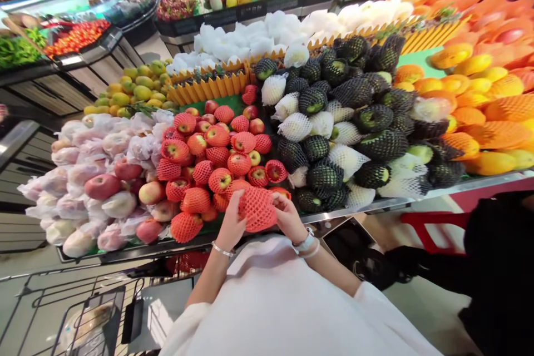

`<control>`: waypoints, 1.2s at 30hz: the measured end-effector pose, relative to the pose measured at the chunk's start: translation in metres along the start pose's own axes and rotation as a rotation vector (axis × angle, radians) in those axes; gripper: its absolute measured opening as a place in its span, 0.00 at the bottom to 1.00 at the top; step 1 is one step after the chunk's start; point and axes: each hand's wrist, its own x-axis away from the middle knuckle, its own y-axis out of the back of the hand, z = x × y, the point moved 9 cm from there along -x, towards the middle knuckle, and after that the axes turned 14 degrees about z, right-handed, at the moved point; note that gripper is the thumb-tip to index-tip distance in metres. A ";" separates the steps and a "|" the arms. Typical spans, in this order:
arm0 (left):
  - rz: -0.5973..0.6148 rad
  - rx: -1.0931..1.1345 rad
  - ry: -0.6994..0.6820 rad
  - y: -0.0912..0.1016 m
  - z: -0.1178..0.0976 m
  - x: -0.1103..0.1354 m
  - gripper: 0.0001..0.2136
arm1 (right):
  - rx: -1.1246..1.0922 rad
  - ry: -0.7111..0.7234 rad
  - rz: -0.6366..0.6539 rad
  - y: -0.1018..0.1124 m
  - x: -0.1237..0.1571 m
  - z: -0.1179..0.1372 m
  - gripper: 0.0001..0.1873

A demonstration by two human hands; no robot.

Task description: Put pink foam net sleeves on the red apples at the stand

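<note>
Between my two hands a red foam fruit net [258,210] is held up in front of my chest. My left hand [235,215] pinches its left edge, and my right hand [287,214] grips the right edge. Whether any fruit sits inside the net cannot be made out. Just beyond it lies a heap of red apples [217,134], many wrapped in the same red netting. Left of these are apples in thin whitish wrapping [89,153], with some bare red apples [102,186] among them.
Green fruit in black and white nets [371,118] fills the stand on the right, with orange-netted mangoes [494,162] farther over. A metal edge [334,213] runs along the stand's front. A wire cart [54,303] stands lower left. A person in black [500,267] is at right.
</note>
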 end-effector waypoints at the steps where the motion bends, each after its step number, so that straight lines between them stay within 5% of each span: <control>1: 0.037 -0.024 0.015 -0.005 0.000 -0.002 0.27 | 0.097 0.012 -0.017 0.005 0.002 0.004 0.08; 5: 0.051 -0.207 0.065 -0.010 -0.005 -0.009 0.23 | 0.452 0.136 -0.055 0.019 0.012 0.035 0.03; 13: 0.235 -0.653 0.044 -0.029 -0.028 -0.022 0.19 | 0.940 0.589 0.325 -0.025 0.037 0.074 0.13; 18: 0.245 -0.319 -0.067 -0.027 -0.040 -0.028 0.12 | 1.047 0.455 0.376 -0.021 0.028 0.046 0.18; 21: 0.394 -0.257 -0.150 -0.027 -0.048 -0.046 0.11 | 1.037 0.387 0.336 -0.011 0.020 0.042 0.18; 23: 0.441 -0.267 -0.190 -0.016 -0.053 -0.075 0.11 | 1.005 0.349 0.268 -0.001 0.016 0.046 0.18; 27: 0.154 -0.662 -0.062 0.035 -0.053 -0.178 0.11 | 0.949 0.304 0.010 0.030 0.017 0.059 0.16; 29: 0.206 -1.007 0.162 0.035 -0.036 -0.233 0.13 | 0.960 0.312 -0.070 0.039 0.023 0.061 0.14; 32: 0.246 -1.150 0.305 0.019 -0.017 -0.293 0.17 | 0.993 0.326 -0.098 0.045 0.032 0.057 0.14; 36: 0.269 -1.189 0.439 -0.008 0.010 -0.324 0.24 | 1.004 0.368 -0.072 0.048 0.041 0.052 0.18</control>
